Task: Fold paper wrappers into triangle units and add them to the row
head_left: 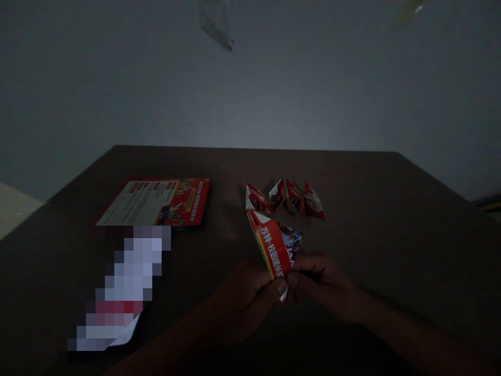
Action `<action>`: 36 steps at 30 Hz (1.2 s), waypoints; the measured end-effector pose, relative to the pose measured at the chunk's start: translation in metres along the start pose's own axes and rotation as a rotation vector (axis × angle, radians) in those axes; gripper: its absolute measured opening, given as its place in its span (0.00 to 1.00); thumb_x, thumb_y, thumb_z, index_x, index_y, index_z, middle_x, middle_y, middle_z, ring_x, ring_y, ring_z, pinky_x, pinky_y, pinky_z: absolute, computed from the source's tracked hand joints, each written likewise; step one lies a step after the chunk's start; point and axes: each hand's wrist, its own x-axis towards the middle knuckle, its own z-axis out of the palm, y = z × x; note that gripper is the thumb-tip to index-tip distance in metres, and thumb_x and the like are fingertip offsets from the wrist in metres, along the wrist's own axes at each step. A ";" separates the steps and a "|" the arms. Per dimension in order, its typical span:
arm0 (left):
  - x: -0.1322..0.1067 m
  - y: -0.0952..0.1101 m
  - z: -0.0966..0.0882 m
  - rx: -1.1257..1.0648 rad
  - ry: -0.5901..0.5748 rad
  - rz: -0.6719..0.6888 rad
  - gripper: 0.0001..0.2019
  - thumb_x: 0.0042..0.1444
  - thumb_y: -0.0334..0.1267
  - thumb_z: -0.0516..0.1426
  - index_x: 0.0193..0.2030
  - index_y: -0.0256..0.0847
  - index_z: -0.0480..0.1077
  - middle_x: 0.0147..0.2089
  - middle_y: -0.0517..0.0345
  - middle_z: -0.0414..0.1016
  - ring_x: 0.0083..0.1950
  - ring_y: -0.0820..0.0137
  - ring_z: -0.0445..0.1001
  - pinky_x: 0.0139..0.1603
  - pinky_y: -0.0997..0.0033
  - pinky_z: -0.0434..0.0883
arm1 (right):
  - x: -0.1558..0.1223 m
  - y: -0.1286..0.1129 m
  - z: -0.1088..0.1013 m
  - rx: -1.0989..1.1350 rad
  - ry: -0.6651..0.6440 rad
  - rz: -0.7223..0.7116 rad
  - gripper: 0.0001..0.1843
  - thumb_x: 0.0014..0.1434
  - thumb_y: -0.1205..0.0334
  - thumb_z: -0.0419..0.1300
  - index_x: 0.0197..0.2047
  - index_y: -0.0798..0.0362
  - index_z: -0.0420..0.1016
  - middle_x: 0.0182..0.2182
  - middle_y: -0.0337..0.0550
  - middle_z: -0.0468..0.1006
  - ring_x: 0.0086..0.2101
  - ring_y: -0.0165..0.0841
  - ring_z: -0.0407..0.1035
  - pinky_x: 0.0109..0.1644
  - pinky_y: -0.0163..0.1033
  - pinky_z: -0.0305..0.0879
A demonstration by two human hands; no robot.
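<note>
A folded triangular piece of red printed paper (276, 245) with white characters is pinched at its lower tip between both hands. My left hand (250, 300) grips it from the left, thumb on top near the point. From the right, my right hand (326, 282) holds the other edge with thumb and fingers together. Just beyond the paper stand several small folded red-and-white paper pieces (258, 199), set in a zigzag row on the dark table (364, 209). The undersides of both hands are lost in shadow.
Printed red-and-white leaflets (156, 201) lie at the table's left. In front of them is a bright, pixelated device with a lit screen (125, 287). A pale wall (313, 78) rises behind the table. A transparent hanging thing (217, 26) shows at the top.
</note>
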 end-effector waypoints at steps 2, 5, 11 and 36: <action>0.001 0.001 0.000 -0.034 -0.010 0.001 0.16 0.66 0.39 0.43 0.36 0.37 0.68 0.29 0.62 0.67 0.30 0.76 0.66 0.32 0.79 0.60 | -0.001 -0.004 0.001 -0.107 -0.016 -0.048 0.14 0.63 0.60 0.53 0.30 0.59 0.73 0.21 0.38 0.70 0.22 0.24 0.61 0.24 0.28 0.58; 0.001 0.003 0.001 -0.021 -0.008 -0.027 0.17 0.66 0.40 0.43 0.33 0.37 0.68 0.27 0.62 0.66 0.29 0.76 0.66 0.31 0.79 0.60 | -0.001 -0.008 0.002 -0.252 0.027 -0.141 0.14 0.62 0.63 0.54 0.27 0.59 0.71 0.19 0.36 0.66 0.20 0.23 0.58 0.23 0.29 0.55; 0.001 0.002 0.004 -0.076 0.066 -0.034 0.16 0.65 0.39 0.44 0.33 0.37 0.69 0.30 0.61 0.70 0.31 0.76 0.68 0.33 0.78 0.61 | -0.001 -0.004 0.002 -0.178 -0.017 -0.094 0.14 0.64 0.60 0.51 0.31 0.58 0.71 0.22 0.37 0.68 0.22 0.24 0.61 0.25 0.29 0.58; 0.000 -0.002 0.005 -0.228 0.097 -0.073 0.18 0.64 0.43 0.46 0.29 0.36 0.68 0.26 0.63 0.65 0.28 0.75 0.63 0.30 0.77 0.59 | -0.003 -0.007 0.007 -0.153 -0.072 -0.142 0.04 0.56 0.71 0.59 0.30 0.58 0.73 0.20 0.35 0.69 0.21 0.23 0.61 0.24 0.27 0.58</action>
